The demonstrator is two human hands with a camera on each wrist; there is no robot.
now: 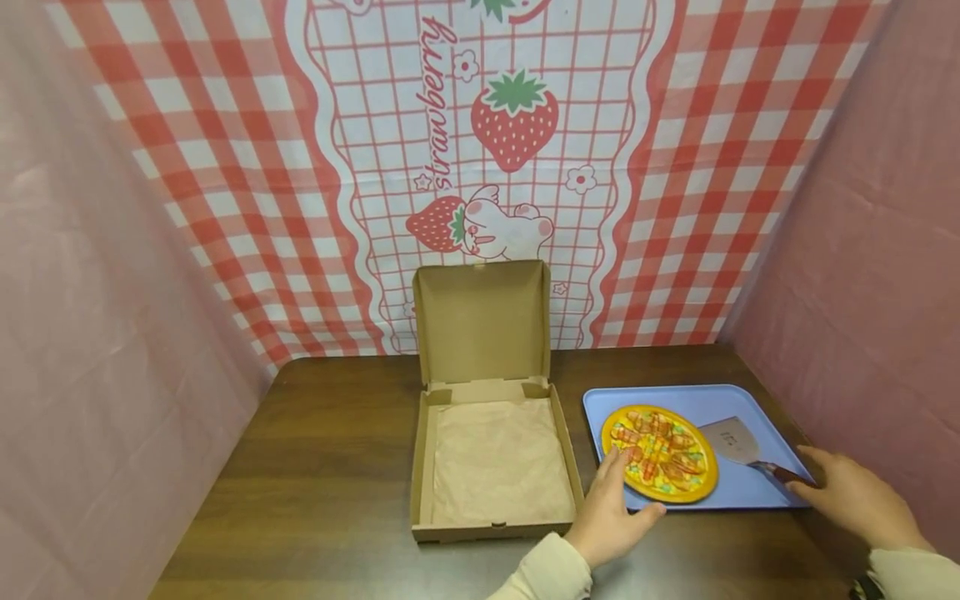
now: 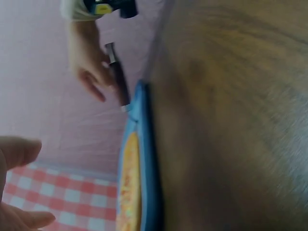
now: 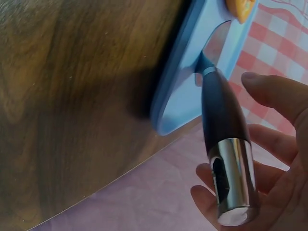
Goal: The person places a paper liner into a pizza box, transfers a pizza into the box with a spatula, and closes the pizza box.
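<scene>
A toy pizza (image 1: pixel 660 454) with a yellow crust lies on the blue tray (image 1: pixel 720 398). Beside it, the metal blade of a pizza spatula (image 1: pixel 731 440) rests on the tray, its tip by the crust. The dark spatula handle (image 3: pixel 224 110) with a silver end juts past the tray's right edge. My right hand (image 1: pixel 862 504) is around this handle with fingers loosely spread; in the right wrist view the thumb stands apart from it. My left hand (image 1: pixel 611 517) is at the pizza's near left edge, thumb and fingers spread; whether it touches the crust I cannot tell.
An open cardboard pizza box (image 1: pixel 422 467) stands left of the tray, lid upright at the back. Brown paper (image 1: pixel 501 458) lines it. Both are on a dark wooden table (image 1: pixel 315 467). A checked strawberry cloth (image 1: pixel 517 125) hangs behind, with pink cloth on both sides.
</scene>
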